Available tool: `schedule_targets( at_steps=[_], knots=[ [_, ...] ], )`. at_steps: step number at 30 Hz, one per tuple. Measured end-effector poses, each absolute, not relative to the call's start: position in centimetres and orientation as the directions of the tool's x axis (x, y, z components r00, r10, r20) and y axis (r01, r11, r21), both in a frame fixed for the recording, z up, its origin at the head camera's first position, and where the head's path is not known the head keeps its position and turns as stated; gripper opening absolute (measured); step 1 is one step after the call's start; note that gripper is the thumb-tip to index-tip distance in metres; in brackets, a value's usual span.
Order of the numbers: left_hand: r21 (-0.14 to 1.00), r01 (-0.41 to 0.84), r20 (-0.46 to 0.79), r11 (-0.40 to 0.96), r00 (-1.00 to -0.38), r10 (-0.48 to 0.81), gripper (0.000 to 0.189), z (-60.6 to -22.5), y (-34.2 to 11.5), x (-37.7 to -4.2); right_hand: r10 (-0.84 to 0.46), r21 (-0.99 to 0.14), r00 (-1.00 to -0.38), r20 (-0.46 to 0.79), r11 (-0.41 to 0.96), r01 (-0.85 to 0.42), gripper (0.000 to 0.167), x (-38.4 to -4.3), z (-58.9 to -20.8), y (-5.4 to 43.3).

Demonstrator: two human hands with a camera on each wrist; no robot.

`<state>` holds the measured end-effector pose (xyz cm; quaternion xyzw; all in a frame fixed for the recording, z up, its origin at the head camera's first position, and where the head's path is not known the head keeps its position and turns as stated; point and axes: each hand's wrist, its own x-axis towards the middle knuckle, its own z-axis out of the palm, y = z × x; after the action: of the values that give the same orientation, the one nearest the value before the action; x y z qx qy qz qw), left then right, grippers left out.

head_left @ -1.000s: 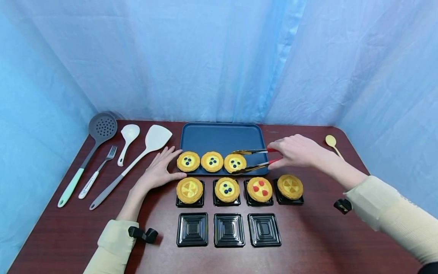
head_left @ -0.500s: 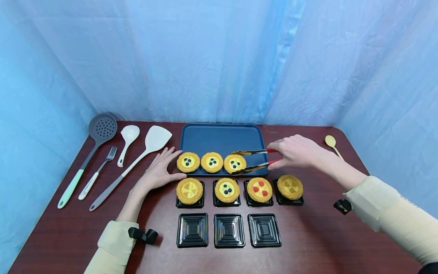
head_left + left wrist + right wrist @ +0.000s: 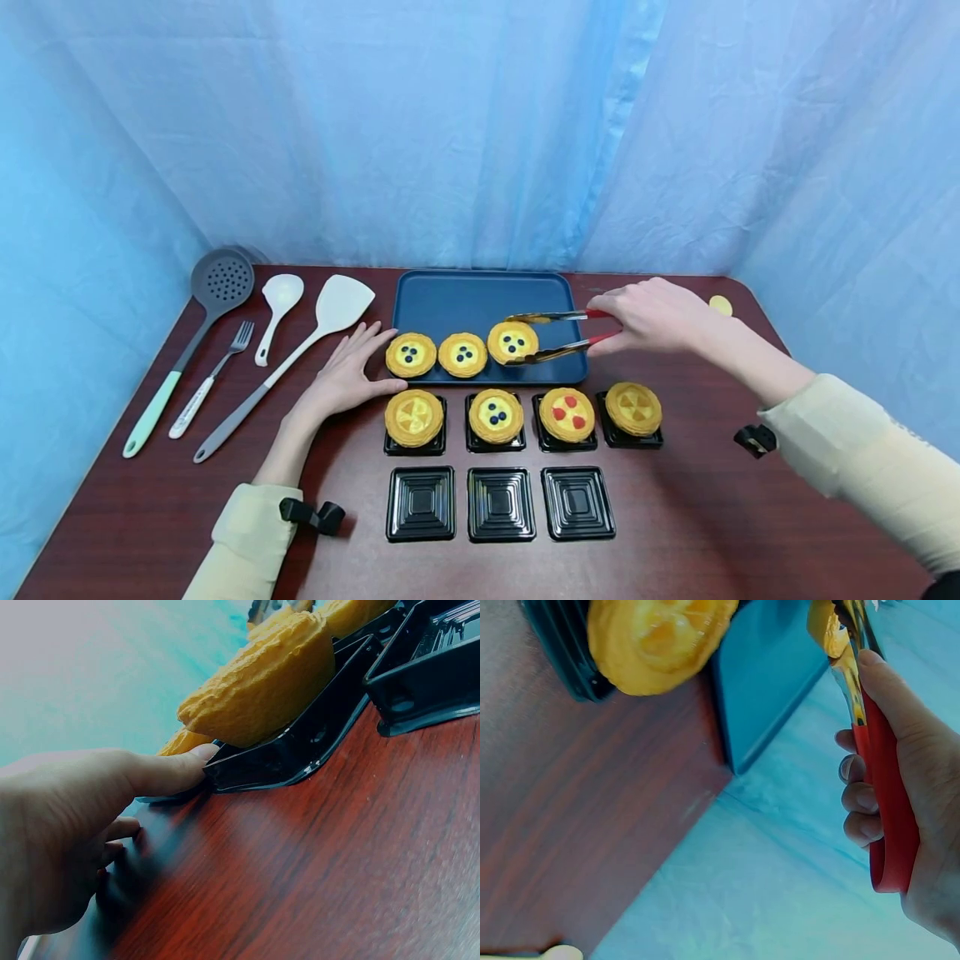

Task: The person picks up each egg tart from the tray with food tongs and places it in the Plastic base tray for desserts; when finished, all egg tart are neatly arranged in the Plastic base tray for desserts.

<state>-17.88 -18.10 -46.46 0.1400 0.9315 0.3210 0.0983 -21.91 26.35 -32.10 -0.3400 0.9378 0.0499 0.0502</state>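
Note:
My right hand (image 3: 656,315) grips red-handled tongs (image 3: 889,795). Their metal tips stand either side of a blueberry-topped tart (image 3: 513,343), which appears slightly raised over the blue tray (image 3: 480,296). Two more blueberry tarts, a middle one (image 3: 462,355) and a left one (image 3: 411,355), lie along the tray's front edge. My left hand (image 3: 347,375) rests with fingers spread at the tray's front left corner. In the left wrist view its thumb (image 3: 169,771) lies by the corner of a black container (image 3: 262,761) holding a tart (image 3: 262,682); contact is unclear.
In front of the tray, several black containers bear tarts, one strawberry-topped (image 3: 567,415). Nearer stand three bare black containers (image 3: 501,504). A skimmer (image 3: 222,279), fork (image 3: 210,379), white ladle (image 3: 282,293) and spatula (image 3: 341,304) lie left. A yellow spoon (image 3: 721,305) lies far right.
My right hand and the tongs have moved slightly up and away, and the right-hand blueberry tart has shifted with them. My left hand stays in place.

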Motion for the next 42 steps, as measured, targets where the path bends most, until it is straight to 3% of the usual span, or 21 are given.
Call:
schedule_targets(
  at_steps=[5, 10, 21, 29, 42],
  knots=[
    [0.627, 0.196, -0.098, 0.754, -0.94, 0.325, 0.091, -46.5, -18.0, -17.8, -0.631, 0.049, -0.768, -0.106, 0.768, -0.638, 0.054, -21.2, -30.7, 25.9],
    [0.626, 0.195, -0.101, 0.755, -0.94, 0.326, 0.091, -46.4, -18.0, -17.7, -0.681, 0.044, -0.728, -0.085, 0.727, -0.685, 0.057, -19.7, -29.6, 24.7],
    [0.619, 0.197, -0.107, 0.76, -0.938, 0.331, 0.092, -46.1, -18.2, -18.0, -0.874, 0.073, -0.483, -0.056, 0.479, -0.875, 0.057, -15.0, -29.3, 20.4],
    [0.621, 0.199, -0.114, 0.758, -0.934, 0.339, 0.093, -46.3, -18.1, -18.2, -0.881, 0.049, -0.452, -0.141, 0.45, -0.892, 0.062, -13.1, -30.8, 18.0],
    [0.616, 0.194, -0.117, 0.763, -0.936, 0.332, 0.093, -46.2, -18.1, -18.2, -0.915, 0.01, -0.377, -0.145, 0.38, -0.925, 0.059, -12.4, -33.3, 16.1]
  ],
)
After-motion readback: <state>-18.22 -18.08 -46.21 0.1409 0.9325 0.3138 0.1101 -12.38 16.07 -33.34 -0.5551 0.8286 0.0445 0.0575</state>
